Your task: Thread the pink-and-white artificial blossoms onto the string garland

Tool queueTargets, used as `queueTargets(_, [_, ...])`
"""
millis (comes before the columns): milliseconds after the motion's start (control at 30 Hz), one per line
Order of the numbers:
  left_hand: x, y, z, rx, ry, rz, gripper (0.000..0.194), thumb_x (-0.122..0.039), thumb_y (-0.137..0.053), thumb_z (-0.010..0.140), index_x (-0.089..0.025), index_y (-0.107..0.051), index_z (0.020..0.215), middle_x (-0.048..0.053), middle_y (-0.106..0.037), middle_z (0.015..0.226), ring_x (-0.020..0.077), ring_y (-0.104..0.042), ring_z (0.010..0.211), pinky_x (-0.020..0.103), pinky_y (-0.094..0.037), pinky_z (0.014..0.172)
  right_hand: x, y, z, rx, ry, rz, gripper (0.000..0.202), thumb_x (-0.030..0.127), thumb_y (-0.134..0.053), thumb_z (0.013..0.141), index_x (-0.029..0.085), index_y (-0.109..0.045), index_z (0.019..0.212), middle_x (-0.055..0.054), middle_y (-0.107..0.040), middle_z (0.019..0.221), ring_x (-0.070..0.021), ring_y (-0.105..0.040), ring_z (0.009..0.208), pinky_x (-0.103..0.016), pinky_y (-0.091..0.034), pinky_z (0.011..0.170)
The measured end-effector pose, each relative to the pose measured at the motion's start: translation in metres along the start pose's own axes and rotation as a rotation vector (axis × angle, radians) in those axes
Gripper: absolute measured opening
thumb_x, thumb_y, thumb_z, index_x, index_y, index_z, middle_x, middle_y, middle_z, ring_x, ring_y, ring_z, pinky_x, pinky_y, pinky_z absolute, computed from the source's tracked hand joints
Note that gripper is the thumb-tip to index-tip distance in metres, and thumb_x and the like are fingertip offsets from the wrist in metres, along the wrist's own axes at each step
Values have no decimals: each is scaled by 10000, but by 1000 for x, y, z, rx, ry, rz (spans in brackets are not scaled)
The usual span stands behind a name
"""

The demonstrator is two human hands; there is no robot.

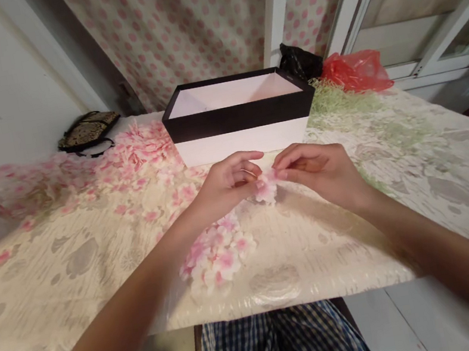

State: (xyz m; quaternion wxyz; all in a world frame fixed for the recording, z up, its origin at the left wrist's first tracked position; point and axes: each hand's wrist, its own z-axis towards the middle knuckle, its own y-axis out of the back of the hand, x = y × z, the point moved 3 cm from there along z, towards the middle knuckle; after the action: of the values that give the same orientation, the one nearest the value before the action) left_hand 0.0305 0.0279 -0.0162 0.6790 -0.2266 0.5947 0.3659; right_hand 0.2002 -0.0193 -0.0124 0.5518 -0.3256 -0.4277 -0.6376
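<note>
Both hands are raised over the middle of the table, just in front of a black and white box. A small pale pink flower piece (pixel 265 190) is pinched between them. My left hand (pixel 235 180) holds its left side between thumb and fingers. On its right side, the fingertips of my right hand (pixel 319 169) are closed on it. The open box (pixel 239 119) has a black rim band, a white lower part and a pale inside. Pink and white blossoms (pixel 221 256) lie in a cluster below my left hand, partly behind the forearm.
Loose pink petals (pixel 139 147) spread over the table's left side. A patterned pouch (pixel 89 130) lies at the back left. Green shredded filler (pixel 339 102), a black plastic bag (pixel 300 61) and a red plastic bag (pixel 357 72) are at the back right. The tablecloth's front edge (pixel 284 300) is near my lap.
</note>
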Motion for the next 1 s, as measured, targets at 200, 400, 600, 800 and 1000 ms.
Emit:
queueTargets(200, [-2, 7, 0, -143, 67, 11, 453, -99, -704, 683, -139, -566, 1113, 70, -603, 1045, 111, -601, 799, 259, -519, 745, -6, 14, 1, -201, -16, 48, 76, 198, -726, 720, 248, -680, 755, -3, -672, 828, -160, -626, 781, -348, -521, 785])
queueTargets(400, [3, 2, 1, -145, 77, -62, 483, -67, -720, 642, -126, -563, 1095, 47, -628, 948, 117, -620, 781, 266, -521, 747, -5, 4, -2, -48, -49, 104, 74, 205, -744, 700, 236, -683, 728, -6, -680, 834, -152, -633, 781, -326, -529, 764])
queueTargets(600, [2, -1, 1, -104, 65, -151, 488, -62, -713, 634, -135, -563, 1092, 20, -631, 851, 116, -619, 749, 226, -497, 669, -5, -10, -6, -42, 27, -118, 50, 175, -692, 734, 218, -673, 749, 0, -673, 825, -141, -628, 763, -297, -517, 723])
queueTargets(800, [5, -3, 2, -89, 64, -213, 502, -51, -719, 636, -132, -555, 1103, 23, -632, 861, 113, -622, 751, 220, -503, 669, -10, -9, -6, -94, -6, -48, 48, 174, -691, 733, 216, -674, 748, -1, -681, 808, -145, -645, 773, -314, -525, 771])
queueTargets(1000, [6, -5, 1, -84, 41, -224, 485, -61, -726, 653, -137, -549, 1098, 13, -626, 847, 109, -629, 733, 215, -506, 662, -11, -11, -7, -95, -69, 27, 63, 209, -718, 713, 206, -664, 745, -7, -679, 796, -148, -647, 741, -301, -523, 707])
